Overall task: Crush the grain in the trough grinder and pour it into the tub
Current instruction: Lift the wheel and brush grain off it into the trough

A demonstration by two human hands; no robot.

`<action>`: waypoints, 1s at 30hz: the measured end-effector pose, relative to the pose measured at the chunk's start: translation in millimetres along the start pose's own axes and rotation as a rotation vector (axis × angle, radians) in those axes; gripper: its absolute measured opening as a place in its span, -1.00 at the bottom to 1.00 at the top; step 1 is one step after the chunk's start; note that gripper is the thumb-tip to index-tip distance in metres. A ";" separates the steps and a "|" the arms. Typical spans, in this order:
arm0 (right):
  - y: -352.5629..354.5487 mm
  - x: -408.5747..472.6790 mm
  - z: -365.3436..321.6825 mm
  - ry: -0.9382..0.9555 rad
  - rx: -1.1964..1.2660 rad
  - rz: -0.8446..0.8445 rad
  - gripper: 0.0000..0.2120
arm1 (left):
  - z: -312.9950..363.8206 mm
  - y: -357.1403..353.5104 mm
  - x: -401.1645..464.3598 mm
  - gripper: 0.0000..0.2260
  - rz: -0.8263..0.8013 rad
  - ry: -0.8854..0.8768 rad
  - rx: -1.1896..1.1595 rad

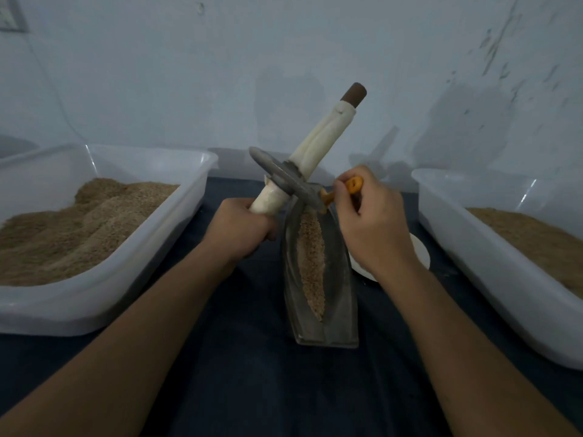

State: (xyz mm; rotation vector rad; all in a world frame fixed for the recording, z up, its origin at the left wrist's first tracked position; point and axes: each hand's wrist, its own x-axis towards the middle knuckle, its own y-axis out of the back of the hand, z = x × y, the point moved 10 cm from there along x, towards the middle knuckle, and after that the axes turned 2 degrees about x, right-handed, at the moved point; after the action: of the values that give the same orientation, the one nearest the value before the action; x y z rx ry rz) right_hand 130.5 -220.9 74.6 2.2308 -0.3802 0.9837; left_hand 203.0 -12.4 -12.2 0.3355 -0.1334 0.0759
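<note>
Grey metal boat-shaped trough grinder [318, 279] lies lengthwise on the dark surface [252, 389], crushed tan grain [310, 266] along its groove. Left hand [243, 228] grips the cloth-wrapped axle [318, 140], holding the grey wheel disc [284, 179] tilted above the trough's far end. Right hand [375, 222] pinches a small orange brush [340, 192] at the disc's rim; bristles unclear. Translucent tubs of meal flank, left tub [104, 298] nearer the axle grip.

Head camera looks forward and down — close, seemingly dim — over table [284, 389]
</note>
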 end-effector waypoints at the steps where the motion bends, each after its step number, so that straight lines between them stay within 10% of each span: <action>1: -0.8 -0.2 1.8 -0.014 0.009 -0.007 -0.82 | -0.5 -0.5 0.1 -0.87 -0.004 0.001 0.000; 14: 42.8 2.6 -7.6 -0.009 0.123 0.234 -0.67 | 0.9 1.5 -1.1 -0.88 0.005 0.003 -0.006; 22: -0.8 -5.5 10.6 -0.082 0.095 -0.034 -0.75 | 1.3 1.7 -2.3 -0.90 0.015 0.006 0.032; 30: 31.8 2.3 2.4 -0.068 0.205 0.141 -0.71 | 2.2 -0.9 -3.3 -0.92 -0.008 0.007 0.088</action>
State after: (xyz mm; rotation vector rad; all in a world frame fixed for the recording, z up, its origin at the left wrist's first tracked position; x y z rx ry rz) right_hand 117.6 -246.0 89.6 2.4542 -0.4926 1.0639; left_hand 199.5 -14.2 -10.9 0.4236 -0.1225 0.0754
